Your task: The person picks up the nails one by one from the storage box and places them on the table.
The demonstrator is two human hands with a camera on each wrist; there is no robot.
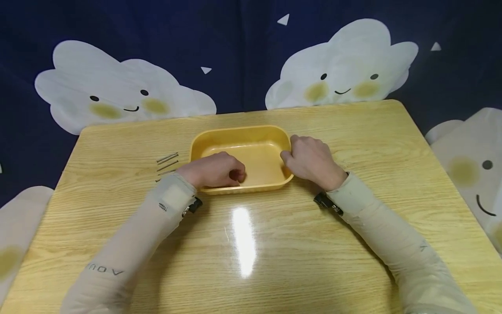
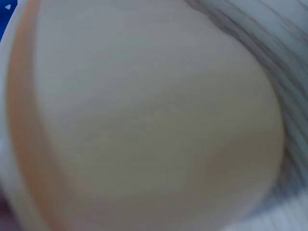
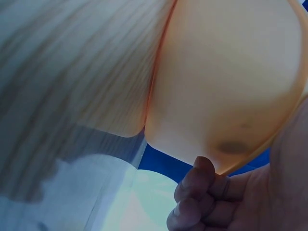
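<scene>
A yellow plastic tray [image 1: 259, 159] with rounded corners sits on the table. At its right end my right hand [image 1: 310, 159] grips the rim, thumb over the inner side. In the right wrist view, the curled fingers [image 3: 192, 185] lie against the tray's outer wall [image 3: 211, 86]. My left hand [image 1: 217, 170] reaches over the tray's left front rim with fingers curled down near the tray floor; I cannot tell whether they pinch something. The left wrist view shows mostly the tray's outside [image 2: 159, 110], blurred. Several long metal nails [image 1: 167, 165] lie left of the tray, partly hidden behind the left forearm.
The wooden table [image 1: 294, 253] carries the tray and the nails. Behind it hangs a dark blue cloth [image 1: 239, 52] with white smiling clouds. Both wrists wear dark straps below beige sleeves [image 1: 129, 244].
</scene>
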